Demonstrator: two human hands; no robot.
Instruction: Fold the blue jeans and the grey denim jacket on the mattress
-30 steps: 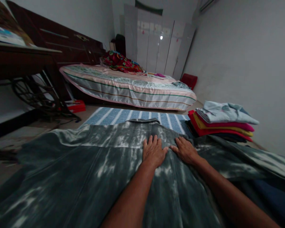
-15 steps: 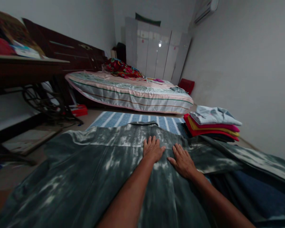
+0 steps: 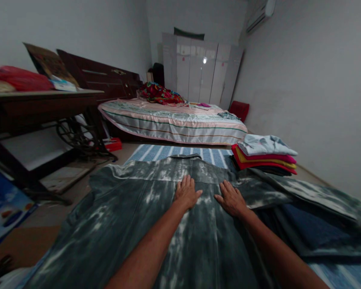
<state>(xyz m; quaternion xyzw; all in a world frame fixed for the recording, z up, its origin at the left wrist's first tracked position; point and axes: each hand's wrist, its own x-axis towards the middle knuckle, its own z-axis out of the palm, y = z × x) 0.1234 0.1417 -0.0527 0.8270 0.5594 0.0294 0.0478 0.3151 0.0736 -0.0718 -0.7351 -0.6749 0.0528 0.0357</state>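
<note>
A dark green denim-like jacket [image 3: 120, 216] with pale faded patches lies spread out, its back facing up and its collar at the far end. Flat on its upper back rests my left hand [image 3: 187, 193], fingers stretched out and holding nothing. My right hand [image 3: 231, 198] also presses flat on the cloth, a little to the right, with its thumb apart. The jacket's right sleeve [image 3: 315, 196] reaches out over dark folded clothes [image 3: 313, 228]. Beyond that sleeve stands a stack of folded clothes [image 3: 264, 154], red, yellow, pink and pale grey.
Under the jacket is a blue and white striped sheet [image 3: 156, 151]. A bed [image 3: 174, 124] stands behind it. At the left is a table with a treadle wheel [image 3: 75, 132] beneath, near a blue box [image 3: 6, 204]. Grey wardrobes [image 3: 198, 68] line the far wall.
My left hand has slid slightly towards me and left over the jacket, while my right hand stays nearly in place. The view has turned a little to the left.
</note>
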